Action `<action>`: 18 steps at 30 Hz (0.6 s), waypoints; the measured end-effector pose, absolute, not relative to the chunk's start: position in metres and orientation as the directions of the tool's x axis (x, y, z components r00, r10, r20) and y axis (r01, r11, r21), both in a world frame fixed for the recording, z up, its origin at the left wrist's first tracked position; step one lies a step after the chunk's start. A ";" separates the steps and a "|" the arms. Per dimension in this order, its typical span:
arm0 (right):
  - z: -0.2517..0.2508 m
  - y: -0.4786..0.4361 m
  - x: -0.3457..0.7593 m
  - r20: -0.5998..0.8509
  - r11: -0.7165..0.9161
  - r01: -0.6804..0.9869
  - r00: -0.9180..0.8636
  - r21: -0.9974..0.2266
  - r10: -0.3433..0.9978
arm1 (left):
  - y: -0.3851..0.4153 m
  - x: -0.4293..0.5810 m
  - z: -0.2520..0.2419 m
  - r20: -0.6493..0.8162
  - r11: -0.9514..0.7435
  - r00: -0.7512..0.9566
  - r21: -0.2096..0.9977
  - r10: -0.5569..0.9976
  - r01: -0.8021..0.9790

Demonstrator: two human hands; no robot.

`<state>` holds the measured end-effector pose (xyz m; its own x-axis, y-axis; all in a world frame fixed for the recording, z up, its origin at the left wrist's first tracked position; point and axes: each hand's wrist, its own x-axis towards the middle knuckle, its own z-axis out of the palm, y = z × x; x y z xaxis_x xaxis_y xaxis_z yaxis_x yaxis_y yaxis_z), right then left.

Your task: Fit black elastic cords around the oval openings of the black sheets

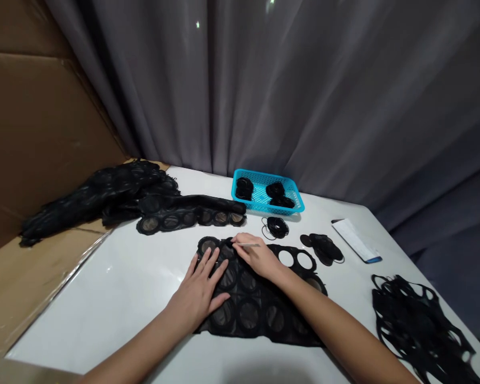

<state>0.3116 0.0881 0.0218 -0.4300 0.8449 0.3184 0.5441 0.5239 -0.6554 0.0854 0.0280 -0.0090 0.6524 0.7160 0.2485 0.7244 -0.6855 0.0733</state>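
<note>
A black sheet (250, 296) with rows of round rings lies on the white table in front of me. Thin dark material fills most rings, while two at its upper right are open holes showing white. My left hand (200, 293) rests flat on the sheet's left part, fingers spread. At the top edge, my right hand (258, 257) pinches a thin, light-coloured stick-like tool (248, 245), its fingertips close to a ring there. The tool's exact kind is unclear, and the fingers partly hide that ring. Loose black rings (277, 228) lie just beyond the right hand.
A blue basket (260, 205) holding bundles of black rings stands at the back. Black discs (326, 249) and a phone-like object with white paper (357, 241) lie right. Cut black scraps (418, 325) cover the right edge. More black sheets (104, 194) lie left beside cardboard (44, 112).
</note>
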 end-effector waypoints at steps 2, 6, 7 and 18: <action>0.018 0.086 0.307 0.263 0.494 0.511 -0.458 -0.704 0.849 | 0.026 0.083 -0.009 0.237 -0.679 0.648 0.078 0.724 0.730; 0.018 0.087 0.308 0.192 0.404 0.460 -0.440 -0.791 0.877 | 0.023 0.082 -0.010 0.250 -0.670 0.633 0.102 0.732 0.735; 0.018 0.087 0.309 0.179 0.386 0.447 -0.438 -0.807 0.881 | 0.023 0.082 -0.010 0.256 -0.672 0.632 0.107 0.731 0.733; 0.019 0.090 0.309 0.142 0.371 0.440 -0.470 -0.817 0.871 | 0.022 0.082 -0.011 0.251 -0.675 0.638 0.098 0.728 0.731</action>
<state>0.3092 0.0897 0.0188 -0.4701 0.8711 0.1422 0.4404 0.3711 -0.8175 0.0820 0.0218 -0.0108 0.6381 0.7281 0.2505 0.7315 -0.6748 0.0979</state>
